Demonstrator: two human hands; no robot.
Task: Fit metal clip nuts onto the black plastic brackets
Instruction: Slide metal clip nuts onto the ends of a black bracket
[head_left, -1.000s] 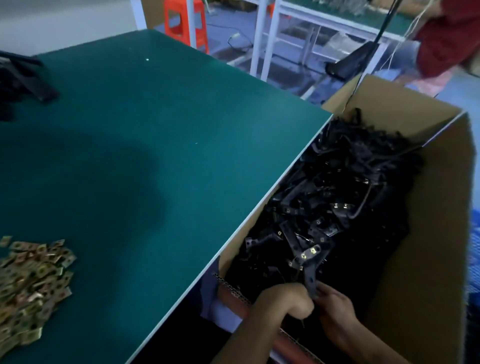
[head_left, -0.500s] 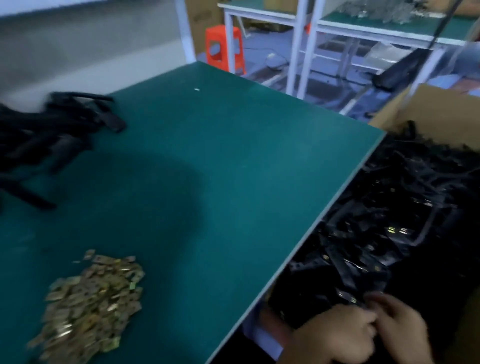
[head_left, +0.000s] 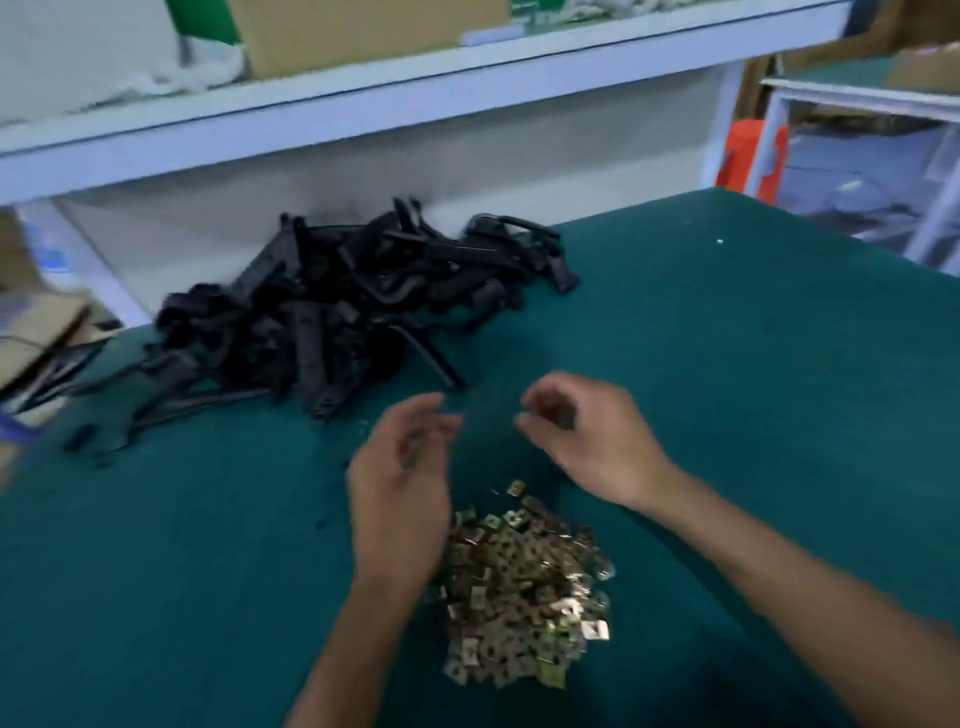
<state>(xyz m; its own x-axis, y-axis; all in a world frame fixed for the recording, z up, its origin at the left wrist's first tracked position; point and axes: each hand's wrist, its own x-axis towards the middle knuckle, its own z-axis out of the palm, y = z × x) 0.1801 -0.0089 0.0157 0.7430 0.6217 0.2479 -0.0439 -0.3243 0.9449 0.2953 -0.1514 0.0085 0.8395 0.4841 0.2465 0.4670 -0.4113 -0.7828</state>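
A heap of black plastic brackets (head_left: 332, 306) lies at the back left of the green table (head_left: 753, 364). A pile of small brass-coloured metal clip nuts (head_left: 524, 592) sits near the front centre. Both my hands hover over the table between the two piles, blurred by motion. My left hand (head_left: 400, 483) is just left of the clip nuts, its fingers relaxed and spread, holding nothing. My right hand (head_left: 587, 436) is beyond the clip nuts, with loosely curled fingers and nothing visible in them.
A white shelf (head_left: 363, 109) with a cardboard box (head_left: 363, 31) on it runs behind the table. An orange stool (head_left: 748, 156) and a white frame stand at the back right. Cardboard and clutter lie off the table's left edge.
The view has swung left from the cardboard box of brackets to the table. Both hands have left the box and now hang over the table by the clip nuts, holding nothing.
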